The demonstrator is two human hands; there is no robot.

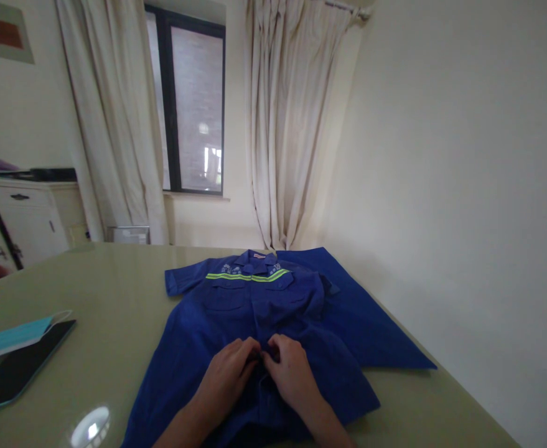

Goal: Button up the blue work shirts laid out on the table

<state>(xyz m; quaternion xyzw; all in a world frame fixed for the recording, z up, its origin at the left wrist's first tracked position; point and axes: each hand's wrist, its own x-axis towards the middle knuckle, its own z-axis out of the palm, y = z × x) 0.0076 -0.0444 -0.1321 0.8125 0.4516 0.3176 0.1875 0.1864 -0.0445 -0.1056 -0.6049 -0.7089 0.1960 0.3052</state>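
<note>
A blue short-sleeved work shirt [226, 317] lies front side up on the table, its collar at the far end and a yellow-green stripe across the chest. My left hand [230, 372] pinches the shirt's front edge near the lower middle. Close beside it, my right hand [292, 368] has thumb and fingers pressed together on the same front opening. The fingertips of both hands nearly meet; any button between them is too small to make out. Under the shirt's right side, a flat dark blue cloth [371, 323] spreads toward the wall.
On the greenish table [128, 292], a light blue face mask [14, 339] rests partly over a dark flat tablet-like object [25, 367] at the left. A white cabinet [30, 214] stands behind at the left. The wall [464, 205] borders the table's right side.
</note>
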